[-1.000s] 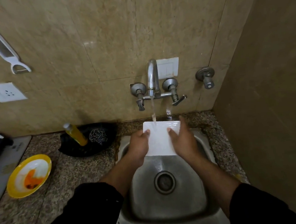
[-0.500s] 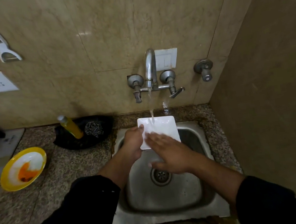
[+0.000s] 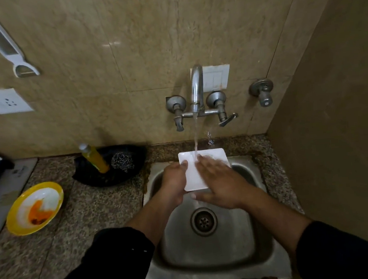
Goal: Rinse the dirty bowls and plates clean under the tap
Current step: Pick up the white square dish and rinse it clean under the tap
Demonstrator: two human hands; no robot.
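Left hand (image 3: 175, 181) curls round the left edge of the white square plate (image 3: 193, 180), thumb on its face, holding it over the back of the sink (image 3: 213, 257); right hand (image 3: 223, 188) lies flat across the plate, fingers straight, tips where water from the tap (image 3: 196, 88) lands near the far edge; the plate runs from the body toward the wall, so rubbing likely follows that line; the soiled yellow bowl (image 3: 34, 208) sits well left on the counter, nearer the left hand.
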